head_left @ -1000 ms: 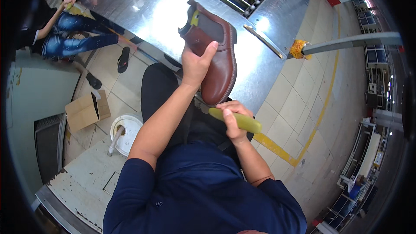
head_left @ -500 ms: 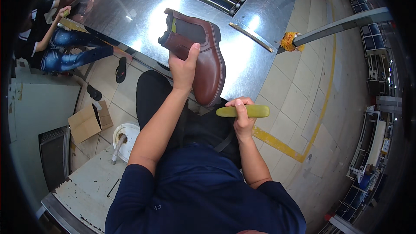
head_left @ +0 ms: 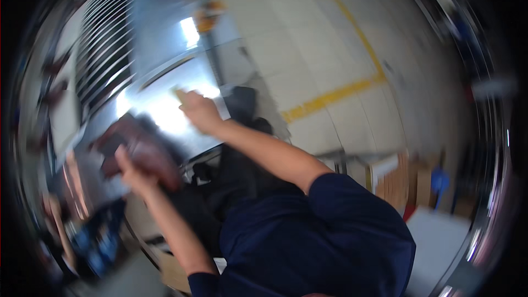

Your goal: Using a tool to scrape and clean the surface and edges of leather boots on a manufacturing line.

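My left hand (head_left: 133, 175) grips a brown leather ankle boot (head_left: 157, 151) by its shaft, the thumb lying along the side. The boot has a dark side panel and its toe points toward me; motion blurs its outline. Above the metal table (head_left: 165, 107) my right hand (head_left: 199, 113) is closed around a yellow-green oblong bar (head_left: 180, 95). Only one end of the bar shows past the fingers. The two hands are apart, and the bar does not touch the boot.
A thin metal strip (head_left: 168, 70) lies on the table, with a roller conveyor (head_left: 107, 38) beyond it. At far left a co-worker's arm (head_left: 61, 225) shows. Cardboard boxes (head_left: 388, 179) stand at right, near a yellow floor line (head_left: 330, 99).
The whole view has swung to the right and blurred. My right hand has moved from near my lap to over the table, still with the bar. My left hand keeps hold of the boot.
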